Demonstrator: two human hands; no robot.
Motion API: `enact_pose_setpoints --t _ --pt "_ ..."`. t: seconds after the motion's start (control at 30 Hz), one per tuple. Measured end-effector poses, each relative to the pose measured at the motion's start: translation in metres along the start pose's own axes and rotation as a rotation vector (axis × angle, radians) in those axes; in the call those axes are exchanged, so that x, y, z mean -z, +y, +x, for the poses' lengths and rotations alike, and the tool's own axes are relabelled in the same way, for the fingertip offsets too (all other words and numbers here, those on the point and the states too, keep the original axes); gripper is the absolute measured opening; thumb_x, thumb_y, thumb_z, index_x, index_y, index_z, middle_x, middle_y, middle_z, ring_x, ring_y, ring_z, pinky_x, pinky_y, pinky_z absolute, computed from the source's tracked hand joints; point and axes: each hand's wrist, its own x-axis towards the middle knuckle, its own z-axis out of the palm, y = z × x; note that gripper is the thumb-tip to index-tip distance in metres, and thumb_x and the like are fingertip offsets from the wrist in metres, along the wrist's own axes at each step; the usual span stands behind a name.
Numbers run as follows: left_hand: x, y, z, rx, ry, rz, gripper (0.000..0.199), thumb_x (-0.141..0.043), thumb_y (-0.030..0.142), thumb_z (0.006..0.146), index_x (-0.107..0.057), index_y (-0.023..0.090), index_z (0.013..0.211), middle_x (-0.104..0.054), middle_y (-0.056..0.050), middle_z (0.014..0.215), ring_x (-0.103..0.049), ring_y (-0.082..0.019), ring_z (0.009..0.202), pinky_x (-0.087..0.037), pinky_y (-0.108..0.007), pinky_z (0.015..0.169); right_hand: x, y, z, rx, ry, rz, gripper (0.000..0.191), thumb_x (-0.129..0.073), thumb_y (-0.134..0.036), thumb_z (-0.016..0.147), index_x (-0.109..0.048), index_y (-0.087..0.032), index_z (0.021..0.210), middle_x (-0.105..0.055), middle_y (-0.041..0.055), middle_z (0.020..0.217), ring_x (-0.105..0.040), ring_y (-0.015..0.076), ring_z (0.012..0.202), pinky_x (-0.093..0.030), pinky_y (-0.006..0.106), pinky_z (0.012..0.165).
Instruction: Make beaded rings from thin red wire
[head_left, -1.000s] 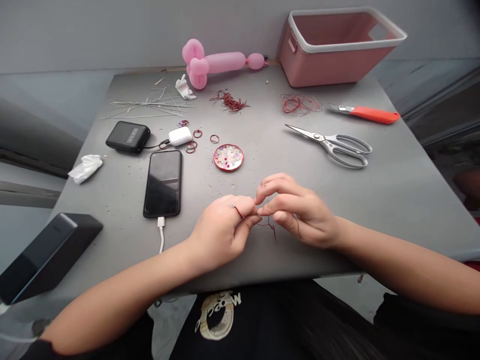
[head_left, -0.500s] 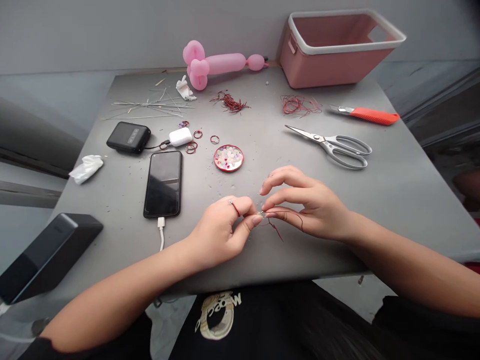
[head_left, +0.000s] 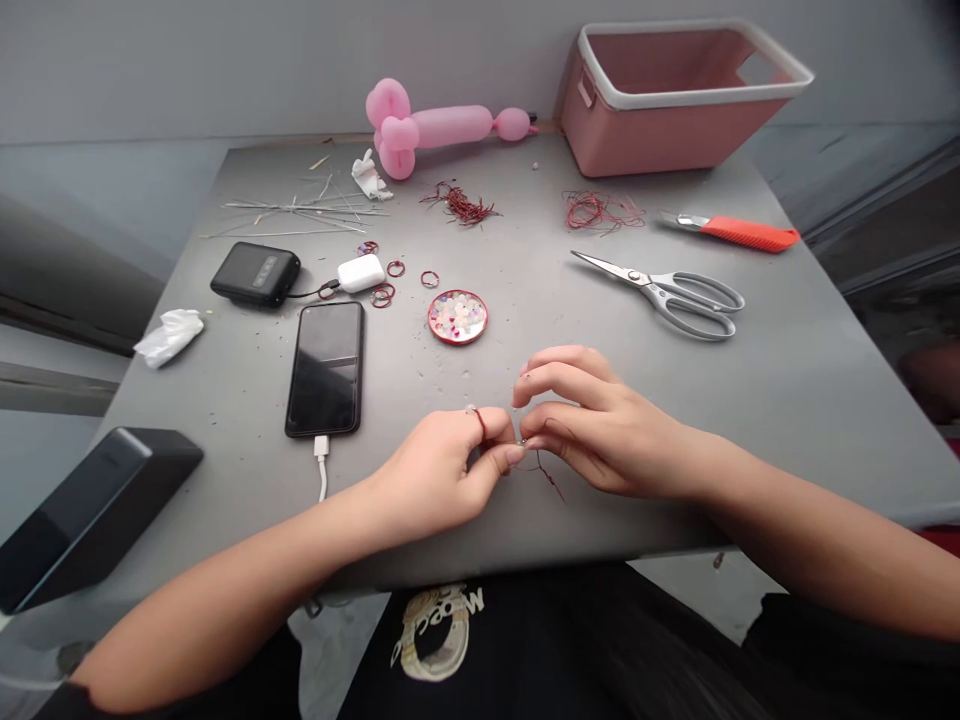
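Thin dark red thread (head_left: 550, 478) hangs below my fingertips, its end loose over the table. My left hand (head_left: 457, 465) pinches the thread between thumb and index finger and wears a red thread ring (head_left: 480, 424). Close against it, my right hand (head_left: 600, 425) pinches the same thread, its other fingers curled above. A tiny bead, partly hidden, seems to sit between the two pinches. Beyond my hands lies a round red-rimmed dish (head_left: 457, 342) of pale and red beads. Several finished-looking thread rings (head_left: 429, 279) lie near it.
Scissors (head_left: 651, 285), a utility knife (head_left: 750, 233) and tangled red thread (head_left: 600, 211) lie at right. A pink basket (head_left: 652, 135) and balloon (head_left: 454, 126) stand at the back. To the left are a phone (head_left: 325, 370), a power bank (head_left: 255, 272), a white case (head_left: 361, 272) and wires (head_left: 300, 210).
Both hands have shifted slightly toward me. My right fingers have curled in more, and the thread loop that lay over the right thumb no longer shows.
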Motion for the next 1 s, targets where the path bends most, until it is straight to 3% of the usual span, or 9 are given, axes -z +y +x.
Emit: enact_pose_setpoints --t 0.1,0.2,0.33,0.47,0.63,0.8,0.9,1.0 --pt "0.0 0.0 0.0 -0.005 0.024 -0.033 0.018 -0.051 0.021 0.089 -0.052 0.02 0.071 -0.06 0.004 0.063 -0.054 -0.012 0.059 -0.043 -0.024 0.056 -0.002 -0.004 0.002 -0.062 0.022 0.105 0.011 -0.052 -0.012 0.091 -0.057 -0.019 0.084 -0.057 0.0087 0.096 -0.048 0.0221 0.101 -0.048 0.042 0.088" --pt "-0.001 0.001 -0.001 -0.049 0.07 0.004 0.02 -0.05 0.021 0.09 -0.05 0.02 0.069 -0.055 0.004 0.061 -0.05 -0.011 0.057 -0.041 -0.024 0.055 0.0 -0.007 0.005 -0.215 0.014 0.263 0.012 -0.054 -0.016 0.092 -0.058 -0.018 0.081 -0.054 0.0067 0.092 -0.049 0.0185 0.094 -0.047 0.038 0.085" --pt "-0.003 0.001 -0.001 -0.21 0.196 0.164 0.023 -0.049 0.017 0.09 -0.045 0.02 0.067 -0.051 0.004 0.06 -0.047 -0.012 0.058 -0.04 -0.024 0.058 0.003 -0.006 0.008 -0.474 -0.083 0.631 0.022 -0.054 -0.025 0.093 -0.059 -0.017 0.073 -0.052 0.0051 0.094 -0.053 0.0138 0.086 -0.048 0.032 0.079" --pt "-0.006 -0.005 -0.001 -0.345 0.283 0.286 0.02 -0.048 0.016 0.092 -0.052 0.019 0.073 -0.059 0.002 0.063 -0.048 -0.014 0.061 -0.042 -0.025 0.062 0.003 -0.003 0.009 -0.625 -0.104 0.903 0.024 -0.058 -0.027 0.09 -0.063 -0.016 0.069 -0.055 0.0054 0.096 -0.056 0.0136 0.087 -0.049 0.032 0.081" --pt "-0.007 -0.009 -0.001 -0.409 0.31 0.353 0.018 -0.049 0.015 0.092 -0.056 0.019 0.076 -0.063 0.001 0.066 -0.046 -0.014 0.06 -0.041 -0.028 0.062 0.001 -0.002 0.009 -0.719 -0.111 0.958 0.022 -0.058 -0.022 0.085 -0.068 -0.017 0.066 -0.062 0.0047 0.1 -0.059 0.0148 0.088 -0.046 0.034 0.085" --pt "-0.008 -0.006 -0.002 -0.432 0.231 0.32 0.019 -0.047 0.013 0.091 -0.053 0.019 0.074 -0.067 0.001 0.071 -0.05 -0.014 0.064 -0.041 -0.028 0.066 -0.002 0.003 0.009 -0.792 -0.039 1.066 0.035 -0.054 -0.029 0.089 -0.073 -0.021 0.061 -0.068 0.0047 0.097 -0.06 0.0184 0.095 -0.041 0.037 0.096" --pt "-0.007 -0.005 -0.001 -0.406 0.193 0.281 0.021 -0.046 0.017 0.093 -0.052 0.019 0.073 -0.066 0.0 0.068 -0.053 -0.015 0.065 -0.042 -0.029 0.066 0.001 0.008 0.007 -0.809 0.113 1.049 0.014 -0.068 -0.032 0.082 -0.078 -0.026 0.075 -0.068 0.0032 0.096 -0.059 0.0183 0.098 -0.042 0.035 0.095" --pt "-0.005 -0.003 -0.001 -0.389 0.169 0.246 0.021 -0.047 0.016 0.093 -0.052 0.019 0.073 -0.066 0.0 0.069 -0.054 -0.015 0.065 -0.042 -0.028 0.066 0.007 0.013 0.005 -0.815 0.142 1.052 0.001 -0.078 -0.03 0.074 -0.078 -0.029 0.074 -0.066 0.0029 0.097 -0.058 0.017 0.098 -0.046 0.031 0.086"
